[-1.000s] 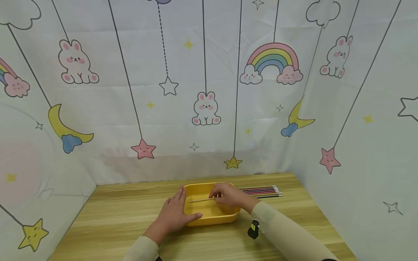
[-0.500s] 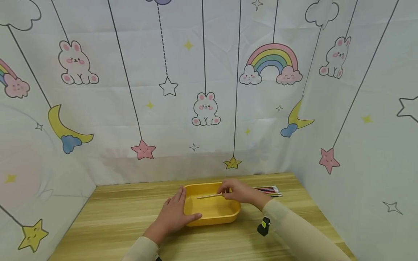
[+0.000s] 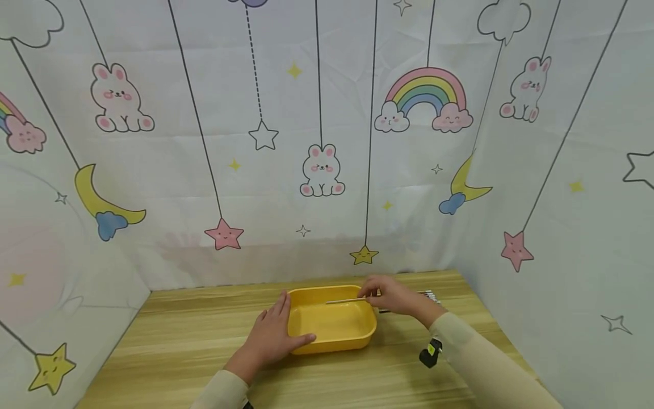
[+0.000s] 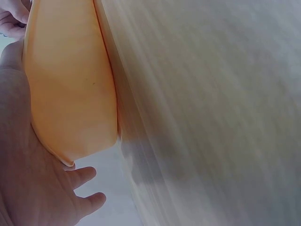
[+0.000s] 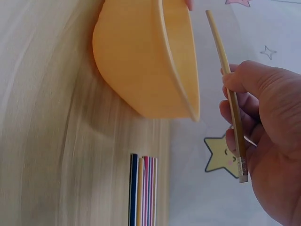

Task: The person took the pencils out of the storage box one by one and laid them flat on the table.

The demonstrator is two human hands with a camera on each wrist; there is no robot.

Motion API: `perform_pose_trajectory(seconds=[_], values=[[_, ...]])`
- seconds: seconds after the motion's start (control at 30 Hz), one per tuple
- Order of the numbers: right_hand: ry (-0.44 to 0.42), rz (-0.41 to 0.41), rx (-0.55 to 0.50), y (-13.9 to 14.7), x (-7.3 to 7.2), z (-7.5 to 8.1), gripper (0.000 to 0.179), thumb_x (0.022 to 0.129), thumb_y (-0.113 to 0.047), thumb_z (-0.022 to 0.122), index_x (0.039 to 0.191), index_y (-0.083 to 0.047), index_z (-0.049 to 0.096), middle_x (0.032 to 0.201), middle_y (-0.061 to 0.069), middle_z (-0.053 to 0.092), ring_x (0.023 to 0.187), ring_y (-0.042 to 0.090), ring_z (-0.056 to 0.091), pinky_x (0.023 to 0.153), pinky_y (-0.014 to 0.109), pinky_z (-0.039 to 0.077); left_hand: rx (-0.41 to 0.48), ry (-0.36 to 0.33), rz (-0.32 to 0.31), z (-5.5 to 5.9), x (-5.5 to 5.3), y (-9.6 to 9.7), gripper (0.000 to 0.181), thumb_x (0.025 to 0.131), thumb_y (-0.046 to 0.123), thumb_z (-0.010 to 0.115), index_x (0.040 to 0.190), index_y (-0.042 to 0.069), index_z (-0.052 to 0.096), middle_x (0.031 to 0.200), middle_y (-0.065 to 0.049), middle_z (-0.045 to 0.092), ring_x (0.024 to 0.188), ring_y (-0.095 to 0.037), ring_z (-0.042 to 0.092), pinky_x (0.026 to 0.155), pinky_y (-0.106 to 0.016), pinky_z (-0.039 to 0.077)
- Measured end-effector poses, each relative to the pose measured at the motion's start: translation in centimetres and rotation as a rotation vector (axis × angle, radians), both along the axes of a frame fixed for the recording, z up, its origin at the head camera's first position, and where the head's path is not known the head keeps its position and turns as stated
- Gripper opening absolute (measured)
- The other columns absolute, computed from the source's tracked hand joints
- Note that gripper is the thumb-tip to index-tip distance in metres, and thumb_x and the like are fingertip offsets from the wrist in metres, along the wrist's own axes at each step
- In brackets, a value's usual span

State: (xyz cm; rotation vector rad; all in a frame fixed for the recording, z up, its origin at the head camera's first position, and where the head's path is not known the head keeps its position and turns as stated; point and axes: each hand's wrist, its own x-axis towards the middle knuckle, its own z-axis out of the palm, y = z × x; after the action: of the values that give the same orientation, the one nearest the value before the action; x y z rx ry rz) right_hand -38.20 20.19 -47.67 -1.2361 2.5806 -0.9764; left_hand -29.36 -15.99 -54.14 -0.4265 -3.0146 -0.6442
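A yellow plastic basin (image 3: 332,345) stands on the table. My left hand (image 3: 273,332) rests against its left end, fingers straight along the outside and thumb laid over the near rim; in the left wrist view the left palm (image 4: 28,155) lies along the rim. My right hand (image 3: 390,295) pinches a gold pencil (image 5: 237,125) between thumb and fingers, above the basin's right rim. The pencil points left over the basin, its white eraser end near the palm. On the table right of the basin lie several pencils (image 5: 143,188) side by side, partly hidden by the right hand in the head view.
The wood-patterned table (image 3: 179,341) ends at a white curtain (image 3: 276,187) printed with rabbits, stars and moons, which also closes both sides. A small black device (image 3: 431,352) hangs by the right wrist.
My right hand has moved right and slightly up with the pencil, from inside the basin to its right rim, covering more of the pencil row. The left hand and basin have stayed put.
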Motion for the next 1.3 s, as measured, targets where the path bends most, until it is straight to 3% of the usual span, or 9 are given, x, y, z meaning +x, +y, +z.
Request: perform_pose_trajectory(seconds=[0.2, 0.43, 0.8, 1.03, 1.3], values=[[-0.015, -0.033, 0.031, 1.8, 0.0, 0.5, 0.02, 0.109, -0.008, 0.072, 0.119, -0.017, 0.085, 0.113, -0.006, 0.071, 0.099, 0.014, 0.065, 0.083, 0.031, 0.061, 0.003, -0.006, 0.004, 0.2, 0.1, 0.1, 0.133, 0.091, 0.089, 0.063, 0.173, -0.006, 0.02, 0.182, -0.023, 0.017, 0.165, -0.041, 0.029, 0.129, -0.07, 0.025], [-0.053, -0.028, 0.014, 3.5, 0.2, 0.8, 0.02, 0.108, -0.006, 0.071, 0.12, -0.014, 0.086, 0.11, 0.004, 0.071, 0.1, 0.017, 0.066, 0.086, 0.031, 0.062, 0.004, 0.004, 0.008, 0.4, 0.1, 0.0, 0.133, 0.091, 0.088, 0.065, 0.173, -0.007, 0.021, 0.182, -0.024, 0.019, 0.164, -0.041, 0.031, 0.128, -0.07, 0.025], [0.017, -0.073, 0.02, 5.8, 0.3, 0.7, 0.021, 0.109, -0.008, 0.07, 0.122, -0.016, 0.085, 0.112, -0.003, 0.073, 0.101, 0.013, 0.065, 0.083, 0.033, 0.06, 0.01, 0.005, -0.001, 0.2, 0.2, 0.1, 0.131, 0.092, 0.085, 0.066, 0.173, -0.006, 0.02, 0.182, -0.024, 0.018, 0.165, -0.041, 0.028, 0.128, -0.07, 0.025], [0.053, -0.092, 0.001, 7.1, 0.3, 0.5, 0.02, 0.108, -0.002, 0.071, 0.119, -0.011, 0.085, 0.111, 0.001, 0.072, 0.098, 0.014, 0.062, 0.08, 0.032, 0.058, 0.011, 0.004, -0.001, 0.1, 0.2, 0.0, 0.132, 0.092, 0.087, 0.065, 0.173, -0.006, 0.02, 0.182, -0.023, 0.017, 0.166, -0.04, 0.027, 0.129, -0.069, 0.024], [0.04, -0.127, -0.006, 8.2, 0.4, 0.2, 0.019, 0.107, -0.002, 0.072, 0.117, -0.011, 0.085, 0.111, 0.001, 0.074, 0.098, 0.013, 0.065, 0.081, 0.031, 0.058, 0.0, 0.011, 0.001, 0.0, 0.2, 0.0, 0.132, 0.091, 0.087, 0.065, 0.173, -0.006, 0.02, 0.182, -0.023, 0.018, 0.166, -0.04, 0.028, 0.129, -0.069, 0.025]])
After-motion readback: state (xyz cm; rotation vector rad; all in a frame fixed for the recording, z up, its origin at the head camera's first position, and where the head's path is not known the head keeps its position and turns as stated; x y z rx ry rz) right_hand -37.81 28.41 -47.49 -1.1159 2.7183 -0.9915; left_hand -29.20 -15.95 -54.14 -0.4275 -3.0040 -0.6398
